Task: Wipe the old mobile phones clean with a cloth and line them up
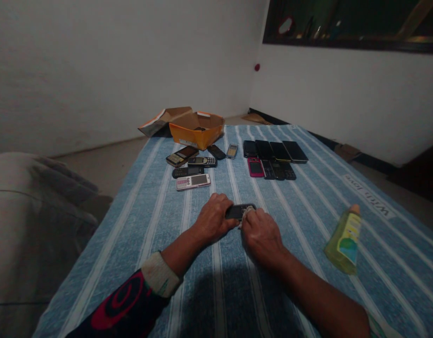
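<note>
Over the striped tablecloth (300,211), the dark phone (234,211) is pointing its screen end left, its long axis running crosswise. The left hand (213,217), back facing up, is gripping that end, while the right hand (261,234) is pinching a pale rag (247,210) against the other.

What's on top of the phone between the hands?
A pale cloth, bunched in the right hand, lies over one end of the phone; the left hand grips the other. What they cover is hidden.
</note>
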A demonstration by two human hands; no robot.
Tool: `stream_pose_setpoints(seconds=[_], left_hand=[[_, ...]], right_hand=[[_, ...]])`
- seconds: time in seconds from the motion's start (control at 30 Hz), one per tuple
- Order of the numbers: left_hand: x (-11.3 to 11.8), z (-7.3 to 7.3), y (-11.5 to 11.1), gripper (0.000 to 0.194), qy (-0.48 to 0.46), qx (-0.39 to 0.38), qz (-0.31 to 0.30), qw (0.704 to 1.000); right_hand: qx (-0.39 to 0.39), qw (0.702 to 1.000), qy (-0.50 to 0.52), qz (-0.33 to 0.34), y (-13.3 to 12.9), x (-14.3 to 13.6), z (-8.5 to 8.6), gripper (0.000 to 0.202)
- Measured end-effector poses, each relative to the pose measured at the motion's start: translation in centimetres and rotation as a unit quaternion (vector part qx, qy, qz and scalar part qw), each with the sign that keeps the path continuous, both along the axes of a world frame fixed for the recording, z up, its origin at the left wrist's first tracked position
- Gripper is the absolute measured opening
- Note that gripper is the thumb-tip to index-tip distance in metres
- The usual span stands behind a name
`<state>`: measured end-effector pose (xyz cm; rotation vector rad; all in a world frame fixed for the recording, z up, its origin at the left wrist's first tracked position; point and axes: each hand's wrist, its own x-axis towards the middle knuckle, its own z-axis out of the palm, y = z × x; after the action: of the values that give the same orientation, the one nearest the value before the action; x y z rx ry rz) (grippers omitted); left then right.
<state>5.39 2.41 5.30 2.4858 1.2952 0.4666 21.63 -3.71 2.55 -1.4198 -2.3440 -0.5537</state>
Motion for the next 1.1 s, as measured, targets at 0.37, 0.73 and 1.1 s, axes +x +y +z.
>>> stream_pose_setpoints(seconds=[0.37,0.73,1.1], left_hand=[[-1.9,0.3,0.6,0.034,-0.013,0.0,0.011,1.0],[-2.8,-0.5,0.6,0.035,-0.047,0.0,-0.031,0.998],[-2.0,-0.1,-1.3,0.033,-0.035,0.005,0.033,0.999]], right_hand=[[-0.075,0.962,0.233,-0.119,3.0,6.7,0.3,0.031],[-0.085,0.944,0.306,-0.092,3.4,6.9,-0.5,0.037],[-0.076,0.933,0.349,-0.046,3.3,5.8,-0.5,0.038]])
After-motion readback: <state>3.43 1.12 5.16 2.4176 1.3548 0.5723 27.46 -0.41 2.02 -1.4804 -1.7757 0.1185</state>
